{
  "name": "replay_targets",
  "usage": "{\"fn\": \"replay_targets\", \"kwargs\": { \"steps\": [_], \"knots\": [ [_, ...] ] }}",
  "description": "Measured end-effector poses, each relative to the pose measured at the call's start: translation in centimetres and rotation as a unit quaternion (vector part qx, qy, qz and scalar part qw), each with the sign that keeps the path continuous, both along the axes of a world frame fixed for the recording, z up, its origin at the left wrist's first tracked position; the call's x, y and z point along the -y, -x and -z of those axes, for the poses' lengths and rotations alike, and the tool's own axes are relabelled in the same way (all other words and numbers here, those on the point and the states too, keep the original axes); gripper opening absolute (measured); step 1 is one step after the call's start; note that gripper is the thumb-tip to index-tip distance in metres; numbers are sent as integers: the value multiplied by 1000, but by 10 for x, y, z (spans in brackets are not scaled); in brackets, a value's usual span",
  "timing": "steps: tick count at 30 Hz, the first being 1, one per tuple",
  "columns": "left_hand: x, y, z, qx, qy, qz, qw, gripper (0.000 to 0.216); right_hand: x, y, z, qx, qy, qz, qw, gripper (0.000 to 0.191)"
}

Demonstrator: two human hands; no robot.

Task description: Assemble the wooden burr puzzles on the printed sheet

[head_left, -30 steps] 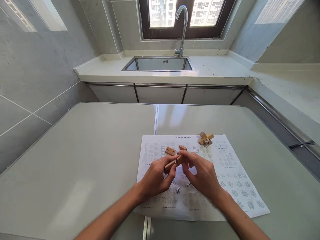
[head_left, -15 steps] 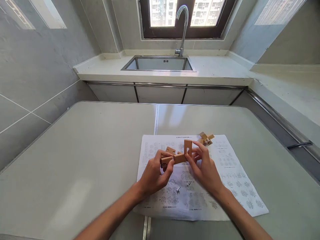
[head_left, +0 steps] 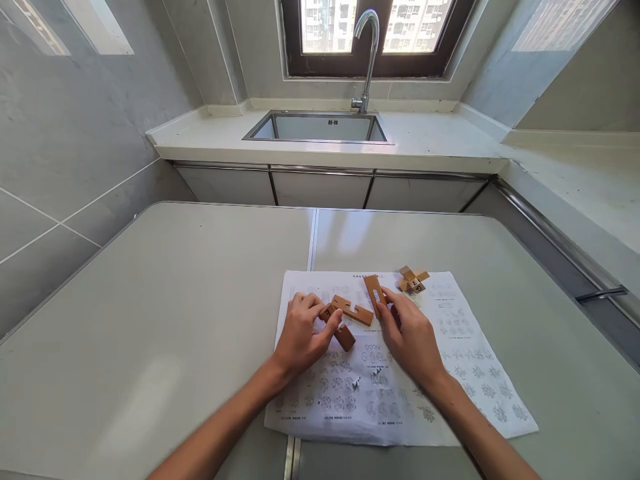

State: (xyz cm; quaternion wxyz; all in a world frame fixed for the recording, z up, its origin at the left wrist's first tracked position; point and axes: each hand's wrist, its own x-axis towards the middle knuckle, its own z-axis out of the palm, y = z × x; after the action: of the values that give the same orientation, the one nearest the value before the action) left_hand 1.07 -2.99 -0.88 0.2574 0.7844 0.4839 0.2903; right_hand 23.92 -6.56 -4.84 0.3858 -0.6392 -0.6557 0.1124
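My left hand pinches a notched wooden puzzle piece between thumb and fingers, its near end tilted down to the right. Just behind it, another notched wooden piece lies on the printed sheet. In my right hand is a flat wooden piece with a slot, held by its lower end and leaning to the left. The two held pieces are apart. Beyond my right hand, a cross-shaped cluster of joined wooden pieces with printed marks sits at the sheet's back edge.
The sheet carries rows of small diagrams and lies on a pale table with a centre seam. Two small dark-and-white bits rest on it. Behind the table are a counter with a sink and a tap.
The two held pieces, touching before, are now separated. My left hand has moved left and its piece has turned downward. The slotted piece in my right hand now leans left instead of standing upright.
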Motion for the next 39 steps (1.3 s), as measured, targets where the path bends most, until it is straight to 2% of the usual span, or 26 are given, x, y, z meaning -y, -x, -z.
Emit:
{"fn": "replay_targets", "kwargs": {
  "steps": [9,17,21,23,26,28,31,35,39],
  "knots": [
    [-4,5,12,-100,-106,-68,987,35,1,4,0,6,4,-65,998,31],
    [-5,7,18,-186,-148,-92,967,27,5,11,1,52,-6,-74,996,34],
    [-6,8,21,-194,-156,-102,963,27,5,13,3,60,-13,-94,994,34],
    [-6,8,20,-172,-157,-86,969,24,5,14,2,55,-13,-105,993,33],
    [-3,6,14,-117,-137,4,984,26,6,14,-1,38,-8,-128,991,33],
    [0,3,10,-90,-117,73,986,43,7,15,-4,15,-2,-151,988,33],
    [3,1,8,-84,-106,135,982,69,8,17,-8,-27,1,-185,982,35],
    [3,1,11,-98,-103,156,977,64,8,18,-10,-44,-2,-204,978,34],
    [-5,6,15,-103,-105,117,982,57,9,18,-9,-34,7,-194,980,31]
  ]
}}
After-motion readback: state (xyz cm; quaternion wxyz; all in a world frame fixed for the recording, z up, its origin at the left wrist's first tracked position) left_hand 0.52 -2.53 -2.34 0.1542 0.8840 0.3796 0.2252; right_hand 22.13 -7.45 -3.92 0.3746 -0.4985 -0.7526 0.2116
